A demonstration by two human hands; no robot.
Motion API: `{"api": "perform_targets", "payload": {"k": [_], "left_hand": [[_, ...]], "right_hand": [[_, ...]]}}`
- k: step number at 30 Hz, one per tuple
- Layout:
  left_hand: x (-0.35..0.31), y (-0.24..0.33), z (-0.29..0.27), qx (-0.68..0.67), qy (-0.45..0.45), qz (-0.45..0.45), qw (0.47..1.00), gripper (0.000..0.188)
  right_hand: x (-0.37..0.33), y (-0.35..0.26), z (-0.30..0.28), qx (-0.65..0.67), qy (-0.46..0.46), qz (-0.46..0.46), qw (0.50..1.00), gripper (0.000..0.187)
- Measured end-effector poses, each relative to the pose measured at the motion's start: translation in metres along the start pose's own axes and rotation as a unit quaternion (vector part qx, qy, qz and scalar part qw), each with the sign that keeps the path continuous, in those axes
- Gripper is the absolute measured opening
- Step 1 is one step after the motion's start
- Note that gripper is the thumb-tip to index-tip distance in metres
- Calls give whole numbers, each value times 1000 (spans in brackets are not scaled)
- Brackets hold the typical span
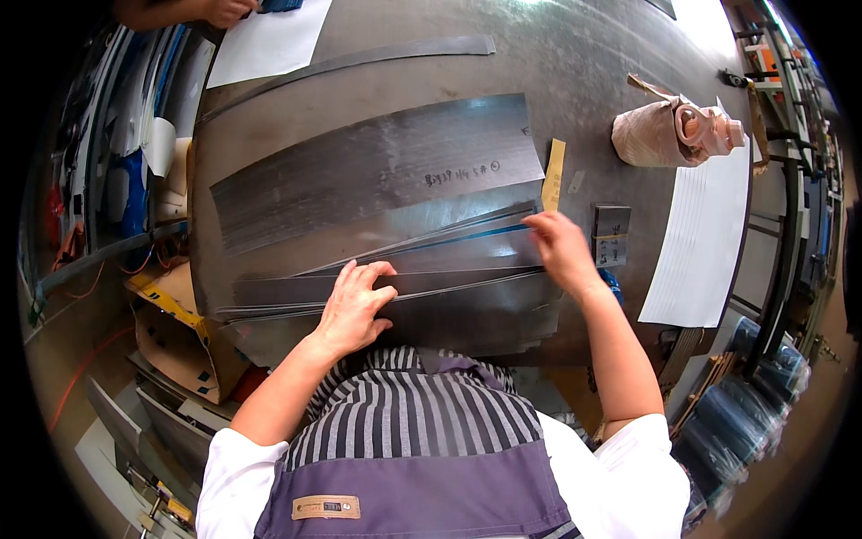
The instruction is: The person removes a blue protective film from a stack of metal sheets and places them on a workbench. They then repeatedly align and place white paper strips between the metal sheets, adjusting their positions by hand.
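Observation:
Long, thin dark grey strips lie before me in a fanned stack on the table, their layers spreading apart toward the right end. My left hand bends over the near strips, fingers on top and thumb at the near edge, gripping them. At the right end my right hand pinches the corner of the upper strips, where a bluish edge shows between layers. Beyond them rests a wide dark grey sheet with handwriting on it. A narrow yellow strip lies just past my right fingertips.
Right of my right hand sits a banded stack of small dark pieces. Farther right are white sheets, a wrapped roll and a pinkish bottle. A long narrow strip lies farther back. Another person's hand shows at top left.

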State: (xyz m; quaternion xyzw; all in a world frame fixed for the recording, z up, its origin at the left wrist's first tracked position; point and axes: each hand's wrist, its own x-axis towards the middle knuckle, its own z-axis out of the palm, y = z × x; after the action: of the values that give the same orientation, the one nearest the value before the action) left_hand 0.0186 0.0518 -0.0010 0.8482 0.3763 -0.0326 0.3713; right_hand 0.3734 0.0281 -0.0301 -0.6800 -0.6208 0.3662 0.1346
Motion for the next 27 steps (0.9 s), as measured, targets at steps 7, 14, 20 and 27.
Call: {"api": "perform_targets", "payload": {"k": [7, 14, 20, 27], "left_hand": [[0, 4, 3, -45, 26, -5, 999, 56], [-1, 7, 3, -19, 30, -1, 999, 56], [5, 2, 4, -24, 4, -30, 999, 58], [7, -1, 7, -36, 22, -30, 999, 61]], "right_hand": [[-3, 34, -4, 67, -17, 8, 998, 37], [1, 27, -3, -32, 12, -32, 999, 39], [0, 30, 7, -68, 65, -42, 995, 37], [-6, 29, 6, -31, 69, 59, 995, 33]]}}
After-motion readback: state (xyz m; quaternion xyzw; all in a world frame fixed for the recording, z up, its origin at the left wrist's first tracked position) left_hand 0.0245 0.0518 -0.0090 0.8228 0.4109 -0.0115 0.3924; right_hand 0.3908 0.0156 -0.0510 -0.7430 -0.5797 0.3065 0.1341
